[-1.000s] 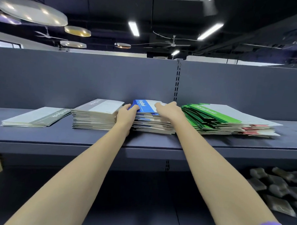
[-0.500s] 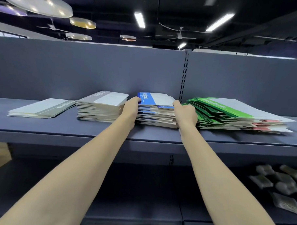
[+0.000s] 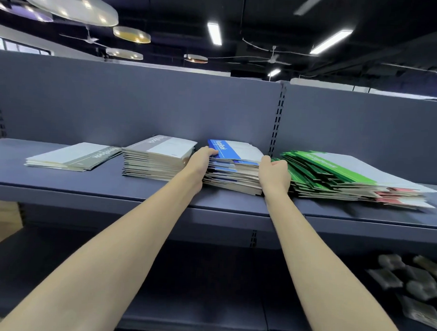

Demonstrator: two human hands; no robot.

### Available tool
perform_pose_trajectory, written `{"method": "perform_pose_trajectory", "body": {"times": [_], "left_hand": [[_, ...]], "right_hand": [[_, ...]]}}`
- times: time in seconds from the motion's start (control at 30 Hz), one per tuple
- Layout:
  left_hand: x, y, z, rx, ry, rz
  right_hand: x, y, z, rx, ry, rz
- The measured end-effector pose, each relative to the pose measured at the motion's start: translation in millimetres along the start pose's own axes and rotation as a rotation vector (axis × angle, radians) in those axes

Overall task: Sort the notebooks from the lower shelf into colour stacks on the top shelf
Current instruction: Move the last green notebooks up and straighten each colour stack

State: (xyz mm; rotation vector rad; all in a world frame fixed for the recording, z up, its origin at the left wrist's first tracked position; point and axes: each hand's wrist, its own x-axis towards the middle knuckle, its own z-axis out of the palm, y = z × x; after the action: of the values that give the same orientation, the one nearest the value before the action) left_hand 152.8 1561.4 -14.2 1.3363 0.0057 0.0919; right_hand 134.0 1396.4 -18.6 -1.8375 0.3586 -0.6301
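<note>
On the top shelf (image 3: 91, 184) stand several notebook stacks. The blue stack (image 3: 233, 174) is in the middle. My left hand (image 3: 200, 164) presses against its left side, fingertips on the top cover's edge. My right hand (image 3: 274, 174) presses against its right side with fingers curled. A tall grey stack (image 3: 157, 157) stands just left of it, and a low grey-green stack (image 3: 72, 156) lies further left. A fanned green stack (image 3: 337, 175) with red notebooks (image 3: 396, 195) under its right end lies to the right.
The shelf's dark back panel (image 3: 140, 107) rises behind the stacks, with a slotted upright (image 3: 277, 123) in the middle. On the lower shelf (image 3: 194, 302) at the right lie several grey packets (image 3: 407, 286).
My right hand slid from the top of the blue stack down to its right side. Both hands now squeeze the stack from either side. The camera has tilted slightly.
</note>
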Motion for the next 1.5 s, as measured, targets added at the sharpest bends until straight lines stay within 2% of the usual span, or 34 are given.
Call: {"method": "perform_pose_trajectory", "body": {"times": [0.1, 0.2, 0.33, 0.57, 0.67, 0.77, 0.87, 1.03, 1.3, 1.5], "left_hand": [[0.0, 4.8, -4.3, -0.062, 0.063, -0.061], [1.8, 14.4, -5.9, -0.006, 0.026, -0.091], [8.4, 35.3, -7.9, 0.123, -0.063, -0.113], [22.4, 30.9, -4.0, 0.249, -0.154, -0.116], [27.6, 32.8, -4.5, 0.222, -0.125, -0.131], [33.0, 36.7, -3.3, 0.213, -0.077, -0.143], [54.9, 34.0, -3.8, 0.268, -0.077, -0.191], [76.3, 22.9, -3.3, 0.252, -0.044, -0.177], [73.5, 18.8, 0.1, 0.195, -0.182, -0.158], [75.5, 20.4, -1.7, 0.105, -0.165, -0.165]], "right_hand": [[2.7, -0.3, -1.9, 0.135, -0.073, 0.029], [3.7, -1.8, -3.8, 0.213, -0.072, 0.010], [3.4, -2.1, -3.1, 0.178, 0.029, -0.072], [9.2, -2.3, -6.6, 0.120, 0.034, -0.044], [20.1, 0.2, -5.2, 0.052, -0.096, -0.018], [28.0, -9.7, -7.6, 0.273, -0.334, 0.132], [31.7, -35.2, -15.4, 0.289, -0.534, 0.201], [54.1, -31.2, -2.7, 0.296, -0.551, 0.233], [80.6, -3.7, 12.9, 0.320, -0.570, 0.219], [78.2, -1.9, 16.5, 0.352, -0.686, 0.219]]}}
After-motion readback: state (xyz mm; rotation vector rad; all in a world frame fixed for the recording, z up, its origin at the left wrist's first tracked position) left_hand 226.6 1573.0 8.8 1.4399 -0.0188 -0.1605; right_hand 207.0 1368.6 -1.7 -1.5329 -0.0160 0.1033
